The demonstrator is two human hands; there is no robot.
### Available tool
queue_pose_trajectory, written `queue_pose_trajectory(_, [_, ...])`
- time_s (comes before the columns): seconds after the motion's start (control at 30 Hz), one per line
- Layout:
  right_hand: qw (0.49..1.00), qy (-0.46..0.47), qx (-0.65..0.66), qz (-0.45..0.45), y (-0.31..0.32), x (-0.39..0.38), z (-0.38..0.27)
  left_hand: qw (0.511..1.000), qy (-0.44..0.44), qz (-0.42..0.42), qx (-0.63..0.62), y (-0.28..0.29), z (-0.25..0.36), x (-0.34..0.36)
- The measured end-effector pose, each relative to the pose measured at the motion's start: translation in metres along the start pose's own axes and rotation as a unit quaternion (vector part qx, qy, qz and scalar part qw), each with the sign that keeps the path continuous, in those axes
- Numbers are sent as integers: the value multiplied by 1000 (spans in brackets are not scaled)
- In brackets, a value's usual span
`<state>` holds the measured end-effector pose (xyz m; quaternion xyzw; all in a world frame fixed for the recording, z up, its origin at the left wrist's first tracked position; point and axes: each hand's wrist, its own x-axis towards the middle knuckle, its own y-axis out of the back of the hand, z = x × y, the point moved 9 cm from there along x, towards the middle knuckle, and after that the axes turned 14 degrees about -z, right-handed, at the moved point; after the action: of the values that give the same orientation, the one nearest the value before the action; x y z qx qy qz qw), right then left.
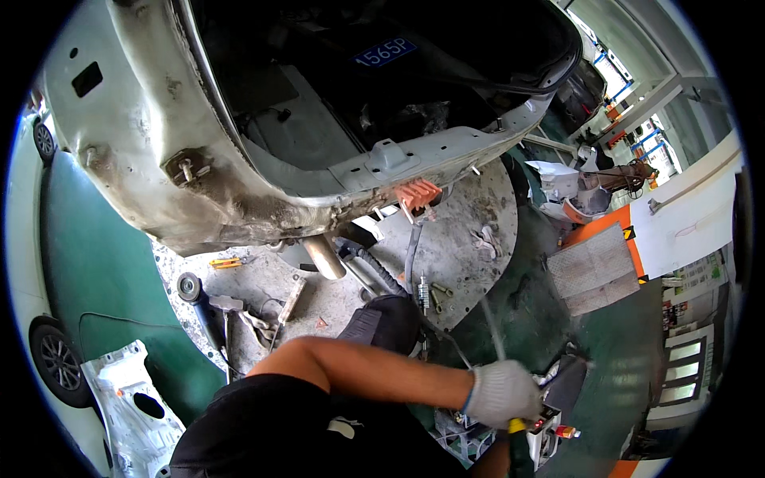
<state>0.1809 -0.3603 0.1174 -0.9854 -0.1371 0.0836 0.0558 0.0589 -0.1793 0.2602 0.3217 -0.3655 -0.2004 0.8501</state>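
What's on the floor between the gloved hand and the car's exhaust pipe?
In the head view, between the gloved hand and the exhaust pipe lie a long thin rod, a black hose and small metal parts.

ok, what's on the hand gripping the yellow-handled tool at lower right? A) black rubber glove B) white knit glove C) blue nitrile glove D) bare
B: the hand wears a white knit glove with a bluish cuff, its grip closed around the yellow-handled tool, whose thin metal shaft points up toward the stripped car body.
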Motion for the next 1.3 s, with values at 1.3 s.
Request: queue_pose_trajectory(1.3, [817,-209,-423,-331,-111,119,318,589,676,-67,438,263,-49,-250])
